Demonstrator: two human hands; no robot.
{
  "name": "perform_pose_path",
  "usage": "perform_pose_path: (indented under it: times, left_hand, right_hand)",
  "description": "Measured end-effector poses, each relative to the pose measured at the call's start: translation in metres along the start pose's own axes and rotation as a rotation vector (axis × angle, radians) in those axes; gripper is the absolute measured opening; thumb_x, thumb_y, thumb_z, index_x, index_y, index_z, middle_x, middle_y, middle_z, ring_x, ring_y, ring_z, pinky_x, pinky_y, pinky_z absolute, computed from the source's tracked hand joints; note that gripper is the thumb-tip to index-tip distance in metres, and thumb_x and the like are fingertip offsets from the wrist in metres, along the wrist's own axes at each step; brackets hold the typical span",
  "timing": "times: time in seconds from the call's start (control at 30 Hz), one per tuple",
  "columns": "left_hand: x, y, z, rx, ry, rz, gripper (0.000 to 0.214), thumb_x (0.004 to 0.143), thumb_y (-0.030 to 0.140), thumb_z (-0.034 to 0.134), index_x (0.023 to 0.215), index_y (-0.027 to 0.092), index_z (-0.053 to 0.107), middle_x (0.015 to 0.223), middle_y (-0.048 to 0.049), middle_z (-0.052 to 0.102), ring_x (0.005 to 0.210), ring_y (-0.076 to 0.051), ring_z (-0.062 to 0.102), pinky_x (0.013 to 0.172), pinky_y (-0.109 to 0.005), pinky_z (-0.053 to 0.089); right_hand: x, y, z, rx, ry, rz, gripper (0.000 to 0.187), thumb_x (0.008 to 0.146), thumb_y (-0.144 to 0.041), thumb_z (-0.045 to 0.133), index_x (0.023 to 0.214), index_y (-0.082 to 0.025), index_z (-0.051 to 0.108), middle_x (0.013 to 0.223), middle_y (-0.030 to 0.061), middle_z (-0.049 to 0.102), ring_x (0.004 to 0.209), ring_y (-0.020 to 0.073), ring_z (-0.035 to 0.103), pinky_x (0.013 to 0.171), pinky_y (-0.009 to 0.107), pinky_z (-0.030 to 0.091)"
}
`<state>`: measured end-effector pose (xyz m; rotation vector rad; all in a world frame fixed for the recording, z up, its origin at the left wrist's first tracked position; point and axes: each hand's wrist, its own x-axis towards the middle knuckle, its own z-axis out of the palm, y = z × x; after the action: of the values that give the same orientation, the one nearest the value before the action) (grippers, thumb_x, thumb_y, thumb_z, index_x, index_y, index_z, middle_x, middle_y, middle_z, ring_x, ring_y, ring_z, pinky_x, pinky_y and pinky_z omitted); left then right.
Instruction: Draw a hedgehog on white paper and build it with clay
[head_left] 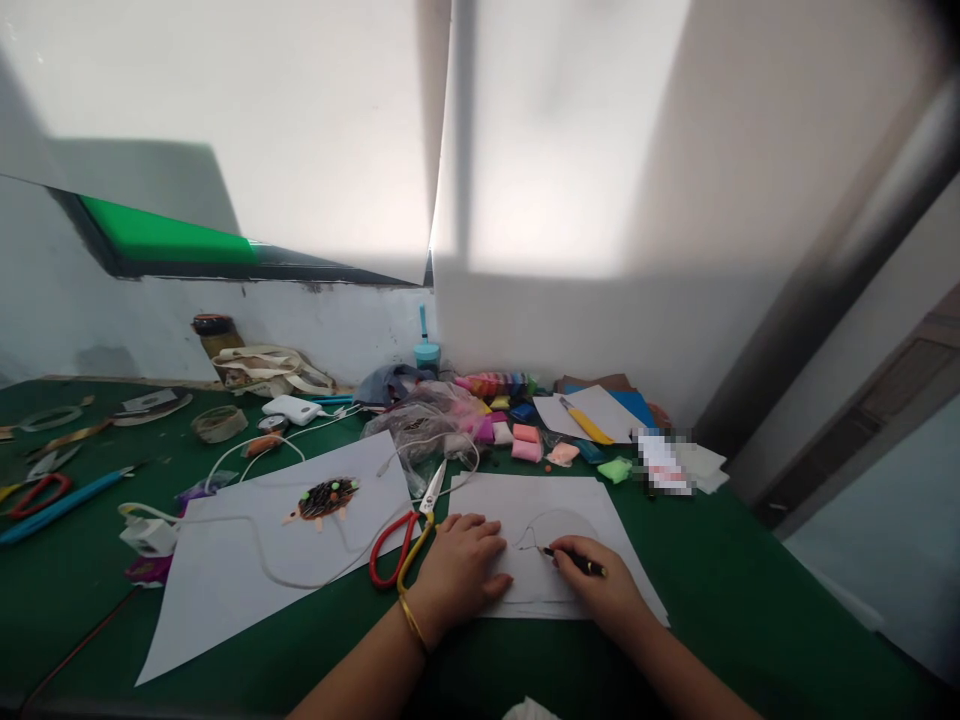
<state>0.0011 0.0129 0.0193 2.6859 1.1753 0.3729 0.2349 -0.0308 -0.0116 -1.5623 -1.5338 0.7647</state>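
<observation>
My right hand (600, 585) grips a black pen (583, 562) with gold-coloured parts, its tip down on a white sheet of paper (487, 500). A thin line drawing (566, 520) with a rounded outline shows on that sheet, and more sheets lie beneath it. Flat on the left side of the paper rests my left hand (463, 565), fingers stretched out, holding nothing. Just left of it lie scissors (409, 540) with one red and one yellow handle. Another white sheet (225, 590), farther left, carries a dark hedgehog figure (327, 498) with green and orange dots.
Coloured clay packs (526, 450) and plastic bags (420, 420) sit behind the paper. A yellow utility knife (589, 422) lies on sheets at the back right. A white cable (277, 575) crosses the left sheet. Tape rolls (219, 424) and a blue tool (67, 508) are at left.
</observation>
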Motion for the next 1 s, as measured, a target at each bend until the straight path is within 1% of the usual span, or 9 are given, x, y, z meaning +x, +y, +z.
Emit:
perform_pose_path:
  times: [0.27,0.53,0.73,0.8,0.93,1.0]
  left_hand:
    - [0.001,0.001,-0.004,0.009,-0.045,-0.008,0.039,0.08,0.049,0.063,0.115,0.031,0.062,0.132,0.0004,0.056,0.124,-0.028,0.044,0.106,-0.047,0.027]
    - [0.001,0.001,-0.003,-0.003,-0.046,-0.02,0.041,0.079,0.046,0.065,0.117,0.031,0.061,0.133,-0.0012,0.055,0.125,-0.029,0.043,0.107,-0.047,0.026]
    - [0.002,0.0,-0.004,-0.009,-0.069,-0.014,0.041,0.081,0.048,0.062,0.119,0.032,0.06,0.134,-0.0011,0.054,0.125,-0.029,0.043,0.107,-0.048,0.025]
    - [0.002,0.0,-0.004,-0.015,-0.073,-0.016,0.041,0.081,0.048,0.061,0.119,0.032,0.06,0.135,-0.0013,0.054,0.126,-0.029,0.042,0.107,-0.048,0.025]
    - [0.002,0.0,-0.003,-0.014,-0.062,-0.015,0.039,0.081,0.048,0.062,0.116,0.031,0.062,0.134,-0.0013,0.055,0.126,-0.029,0.042,0.107,-0.048,0.026]
    - [0.002,0.0,-0.002,-0.007,-0.054,-0.017,0.039,0.08,0.047,0.063,0.116,0.03,0.062,0.134,-0.0013,0.055,0.126,-0.029,0.042,0.107,-0.048,0.025]
  right_hand:
    - [-0.002,0.002,-0.008,0.005,0.015,0.028,0.025,0.08,-0.041,0.055,0.087,-0.023,0.072,0.095,0.0052,0.073,0.092,0.0241,0.065,0.084,0.032,0.051]
    - [-0.005,0.01,-0.025,-0.005,0.107,0.086,0.028,0.075,-0.044,0.058,0.085,-0.024,0.074,0.095,0.0046,0.074,0.093,0.0257,0.066,0.08,0.031,0.052]
    - [-0.009,0.015,-0.042,-0.021,0.212,0.122,0.027,0.071,-0.045,0.06,0.08,-0.024,0.076,0.089,0.0046,0.075,0.084,0.026,0.067,0.073,0.03,0.053]
    - [-0.01,0.018,-0.047,-0.024,0.22,0.146,0.028,0.07,-0.045,0.061,0.081,-0.024,0.076,0.09,0.0045,0.075,0.084,0.0258,0.067,0.072,0.029,0.053]
    - [-0.011,0.025,-0.054,-0.038,0.223,0.202,0.029,0.071,-0.046,0.059,0.084,-0.025,0.075,0.095,0.0038,0.074,0.091,0.0266,0.066,0.071,0.027,0.053]
    - [-0.012,0.026,-0.056,-0.044,0.235,0.21,0.029,0.072,-0.046,0.059,0.083,-0.025,0.075,0.094,0.0037,0.074,0.09,0.0265,0.066,0.071,0.027,0.053]
